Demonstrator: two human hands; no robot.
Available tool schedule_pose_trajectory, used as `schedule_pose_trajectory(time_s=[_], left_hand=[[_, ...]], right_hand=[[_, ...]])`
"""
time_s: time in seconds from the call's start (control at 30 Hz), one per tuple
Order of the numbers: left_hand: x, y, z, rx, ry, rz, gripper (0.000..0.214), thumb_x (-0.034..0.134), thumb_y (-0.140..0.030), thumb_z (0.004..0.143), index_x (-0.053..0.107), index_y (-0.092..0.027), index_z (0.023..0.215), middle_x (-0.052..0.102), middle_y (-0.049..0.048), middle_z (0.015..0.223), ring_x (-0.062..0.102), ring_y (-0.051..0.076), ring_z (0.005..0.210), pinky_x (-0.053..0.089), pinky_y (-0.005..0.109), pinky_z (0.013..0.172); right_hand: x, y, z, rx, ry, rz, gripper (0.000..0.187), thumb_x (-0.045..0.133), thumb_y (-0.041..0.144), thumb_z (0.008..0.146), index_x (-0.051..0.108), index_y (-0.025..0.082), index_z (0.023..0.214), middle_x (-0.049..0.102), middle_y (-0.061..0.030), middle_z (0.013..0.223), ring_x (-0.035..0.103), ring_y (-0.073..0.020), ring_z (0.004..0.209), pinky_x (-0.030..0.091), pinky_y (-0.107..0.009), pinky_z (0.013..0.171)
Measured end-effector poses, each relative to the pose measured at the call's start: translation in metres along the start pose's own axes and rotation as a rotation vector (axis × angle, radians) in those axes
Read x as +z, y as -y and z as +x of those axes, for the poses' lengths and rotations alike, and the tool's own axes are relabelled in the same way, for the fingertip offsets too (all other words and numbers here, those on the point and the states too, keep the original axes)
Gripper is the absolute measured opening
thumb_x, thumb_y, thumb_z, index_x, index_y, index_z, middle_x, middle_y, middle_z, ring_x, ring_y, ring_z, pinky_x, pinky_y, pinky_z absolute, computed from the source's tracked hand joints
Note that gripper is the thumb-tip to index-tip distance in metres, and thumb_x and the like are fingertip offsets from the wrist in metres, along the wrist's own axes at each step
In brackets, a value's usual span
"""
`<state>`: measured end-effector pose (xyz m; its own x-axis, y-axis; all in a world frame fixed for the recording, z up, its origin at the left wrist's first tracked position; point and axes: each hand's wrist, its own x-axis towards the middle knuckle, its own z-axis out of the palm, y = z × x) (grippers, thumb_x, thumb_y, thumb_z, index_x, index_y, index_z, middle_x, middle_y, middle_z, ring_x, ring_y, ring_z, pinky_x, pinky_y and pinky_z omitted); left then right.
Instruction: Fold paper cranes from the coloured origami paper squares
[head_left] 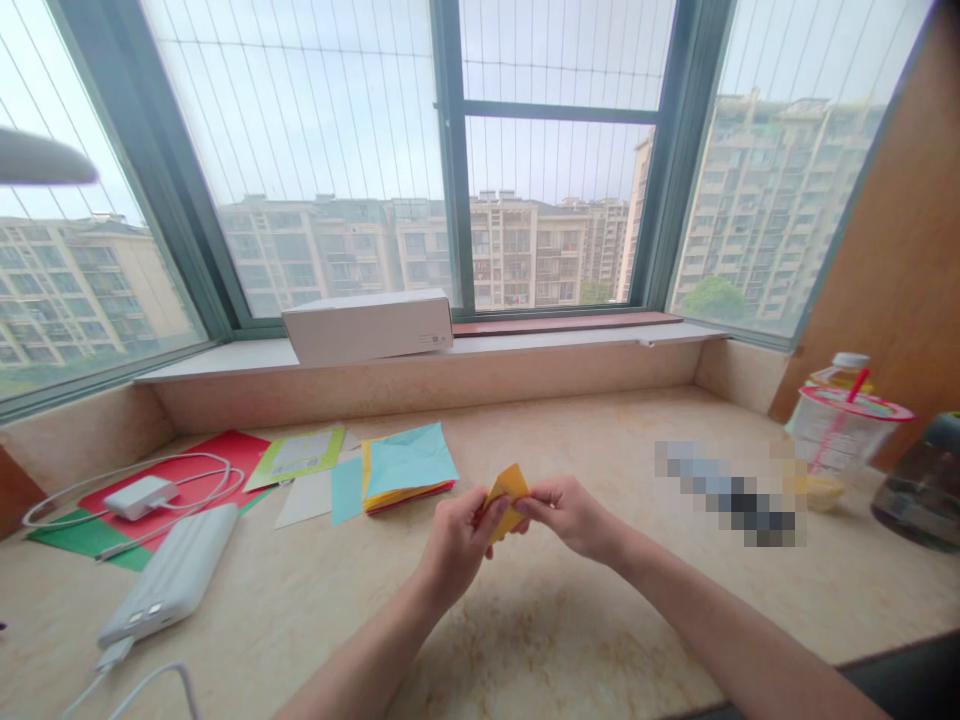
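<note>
Left hand [457,540] and right hand [571,512] both pinch the folded yellow paper [508,497], held between them just above the bench [600,620]. Its long axis tilts up toward the right hand; the paper stack [409,468] lies beyond, nearer the left

My view: two bare forearms, no sleeves, no watch/rings seen. Left hand [457,540], right hand [574,515], nails short, unpainted.

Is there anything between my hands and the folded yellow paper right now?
Nothing visible. The left hand and right hand both pinch the small folded yellow paper directly, above the beige stone counter. The stack of coloured paper sheets lies apart, further back.
</note>
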<state>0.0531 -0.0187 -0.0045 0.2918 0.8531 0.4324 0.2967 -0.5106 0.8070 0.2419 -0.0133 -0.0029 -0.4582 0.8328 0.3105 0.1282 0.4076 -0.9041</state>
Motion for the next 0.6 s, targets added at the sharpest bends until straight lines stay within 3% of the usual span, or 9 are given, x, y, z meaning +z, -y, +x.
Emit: schedule_pose_trajectory(time_s=[0.1,0.4,0.6], left_hand=[[0.003,0.002,-0.001,-0.054,0.006,-0.031,0.033,0.046,-0.043,0.094,0.054,-0.017,0.075,0.058,-0.0022,0.056,0.05,0.008,0.04,0.039,0.016,0.037],[0.002,-0.008,-0.002,-0.072,0.032,-0.148,0.036,0.046,-0.046,0.093,0.054,-0.017,0.074,0.051,-0.0046,0.051,0.048,0.007,0.038,0.038,0.016,0.036],[-0.002,-0.008,-0.002,-0.084,0.105,-0.179,0.036,0.048,-0.046,0.092,0.058,-0.015,0.076,0.053,-0.0027,0.052,0.049,0.008,0.04,0.037,0.016,0.035]], right_hand=[[0.003,0.003,-0.002,-0.029,-0.044,-0.04,0.049,0.051,0.056,0.091,0.074,0.014,0.081,0.073,-0.0073,0.077,0.067,-0.0176,0.072,0.051,-0.027,0.068],[0.006,0.012,-0.007,-0.049,-0.018,-0.048,0.047,0.049,0.051,0.094,0.074,0.013,0.083,0.075,-0.0088,0.078,0.069,-0.0186,0.074,0.053,-0.029,0.072],[0.008,0.011,-0.008,-0.01,-0.056,0.002,0.05,0.052,0.056,0.091,0.073,0.012,0.081,0.072,-0.0072,0.067,0.066,-0.0163,0.06,0.052,-0.027,0.059]])
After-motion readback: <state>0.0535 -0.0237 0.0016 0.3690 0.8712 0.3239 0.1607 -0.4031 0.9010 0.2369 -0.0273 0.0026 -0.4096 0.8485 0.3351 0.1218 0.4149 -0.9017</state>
